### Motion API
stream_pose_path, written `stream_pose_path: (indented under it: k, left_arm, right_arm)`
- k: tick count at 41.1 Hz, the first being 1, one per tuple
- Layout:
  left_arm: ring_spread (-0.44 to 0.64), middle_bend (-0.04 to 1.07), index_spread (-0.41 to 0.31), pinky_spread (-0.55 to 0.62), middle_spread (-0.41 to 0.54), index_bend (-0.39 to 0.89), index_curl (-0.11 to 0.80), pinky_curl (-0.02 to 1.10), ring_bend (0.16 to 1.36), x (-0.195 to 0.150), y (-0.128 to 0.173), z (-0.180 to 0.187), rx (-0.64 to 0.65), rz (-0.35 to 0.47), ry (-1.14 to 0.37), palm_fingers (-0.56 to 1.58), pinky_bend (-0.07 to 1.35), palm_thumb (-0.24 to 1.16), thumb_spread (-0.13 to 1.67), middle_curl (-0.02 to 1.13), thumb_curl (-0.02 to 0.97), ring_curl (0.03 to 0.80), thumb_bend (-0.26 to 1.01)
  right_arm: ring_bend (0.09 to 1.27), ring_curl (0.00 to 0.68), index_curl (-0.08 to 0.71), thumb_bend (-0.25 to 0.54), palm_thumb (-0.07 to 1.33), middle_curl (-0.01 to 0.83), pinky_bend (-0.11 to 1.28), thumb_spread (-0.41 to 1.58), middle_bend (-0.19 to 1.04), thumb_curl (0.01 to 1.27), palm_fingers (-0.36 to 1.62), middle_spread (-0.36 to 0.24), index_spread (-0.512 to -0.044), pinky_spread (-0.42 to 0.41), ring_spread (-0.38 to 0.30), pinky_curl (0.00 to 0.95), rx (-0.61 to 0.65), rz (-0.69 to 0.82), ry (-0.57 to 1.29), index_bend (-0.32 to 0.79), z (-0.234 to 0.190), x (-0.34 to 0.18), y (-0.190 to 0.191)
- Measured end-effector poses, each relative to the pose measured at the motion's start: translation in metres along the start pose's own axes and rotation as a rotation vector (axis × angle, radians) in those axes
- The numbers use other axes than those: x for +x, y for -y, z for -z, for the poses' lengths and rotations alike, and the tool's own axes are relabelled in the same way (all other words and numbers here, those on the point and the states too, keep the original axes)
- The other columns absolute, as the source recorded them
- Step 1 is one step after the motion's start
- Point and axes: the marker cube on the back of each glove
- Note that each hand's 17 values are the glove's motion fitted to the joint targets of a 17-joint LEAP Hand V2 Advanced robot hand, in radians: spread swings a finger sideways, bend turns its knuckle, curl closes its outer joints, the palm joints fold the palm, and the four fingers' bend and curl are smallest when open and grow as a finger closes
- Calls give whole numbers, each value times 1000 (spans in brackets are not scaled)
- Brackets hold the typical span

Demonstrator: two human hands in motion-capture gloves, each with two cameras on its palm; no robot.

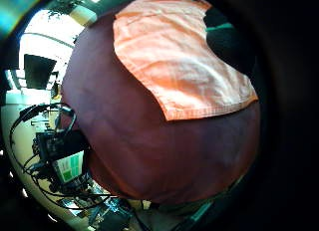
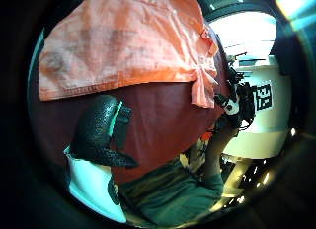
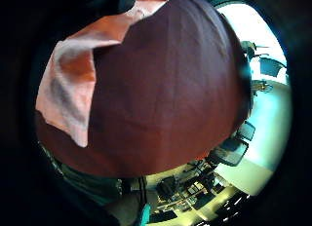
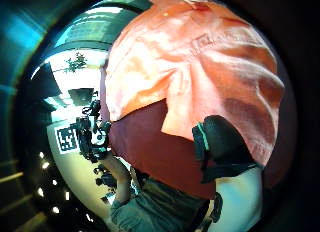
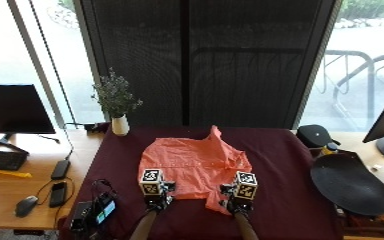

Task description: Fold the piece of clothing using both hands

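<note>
A maroon-covered bench (image 5: 278, 165) is seen, with the orange shirt (image 5: 195, 167) spread flat at its middle. The left hand (image 5: 155, 192) and right hand (image 5: 240, 196) are held over the shirt's near hem, one at each corner. Their fingers are hidden, so grip cannot be told; the shirt lies just beyond both.

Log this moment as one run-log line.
stage: fold not begun | orange button-up shirt: spread on maroon tablecloth | left hand, right hand: at near hem | grip: unclear

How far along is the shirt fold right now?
Barely begun. The orange shirt lies mostly spread on the maroon tablecloth, with a sleeve already tucked in. The left hand and right hand sit at its near hem; whether they grip it is unclear. The main folds remain.
</note>
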Motion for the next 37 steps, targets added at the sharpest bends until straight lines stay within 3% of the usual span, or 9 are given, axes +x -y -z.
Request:
stream_pose_path:
  k: [4,11,15,18,19,23,27,31,37]
  left_arm:
    - [137,204,-78,208,-17,117,257,331,562,8,-22,13,-85,-5,12,411,499,424,1142,394,322,318,-15]
    - [120,196,-79,172,-23,128,265,350,562,1,-13,-4,-98,-19,108,437,524,471,1131,400,336,322,-8]
    - [77,219,-100,146,-53,165,281,348,559,-1,3,-8,27,-56,148,526,498,518,1139,410,346,321,0]
    - [24,253,-133,121,-100,240,316,336,523,1,8,-8,102,-63,165,666,442,540,1152,416,348,313,-2]
    - [23,223,-138,117,-98,235,320,332,514,1,11,-10,125,-67,172,648,436,543,1154,402,348,307,-5]
    - [-89,297,-178,59,-166,251,347,320,527,-4,40,-32,245,-92,226,879,359,566,1167,429,349,318,-3]
    - [-166,312,-209,16,-212,235,365,316,530,-5,66,-25,430,-137,277,988,302,596,1178,439,351,330,0]
    - [-238,381,-243,-28,-258,229,385,315,524,-4,39,-26,243,-164,270,1115,225,650,1178,471,360,347,10]
    - [-296,449,-272,-59,-301,231,415,311,532,-2,21,0,115,-208,310,1164,147,683,1177,508,361,374,-2]
  right_arm:
    - [352,261,278,76,671,231,666,1188,168,352,126,55,-342,241,172,354,58,-9,-47,134,6,1,-4]
    - [372,275,295,96,769,238,689,1206,161,367,231,67,-328,205,158,357,-2,69,54,167,-4,-2,-2]
    - [423,293,302,88,793,255,641,1203,188,363,343,62,-317,172,127,343,-8,53,57,173,-5,0,0]
    - [514,325,308,105,844,288,541,1215,245,365,504,37,-303,141,61,321,48,23,13,170,-2,3,3]
    - [479,307,302,97,839,283,546,1216,228,361,454,41,-303,146,65,319,72,8,-8,157,-1,5,3]
    - [557,344,333,136,935,329,439,1217,309,375,764,-15,-286,73,-25,295,168,-10,-66,216,4,8,8]
    - [561,360,352,160,1007,357,393,1214,340,386,937,-51,-271,6,-80,287,147,15,-91,210,7,8,4]
    - [602,391,356,166,1051,384,403,1199,359,391,1138,-82,-256,-75,-120,304,76,54,-117,150,-2,14,15]
    - [631,430,365,147,1072,421,472,1163,386,391,1220,-111,-247,-171,-155,347,-80,98,-145,126,6,14,13]
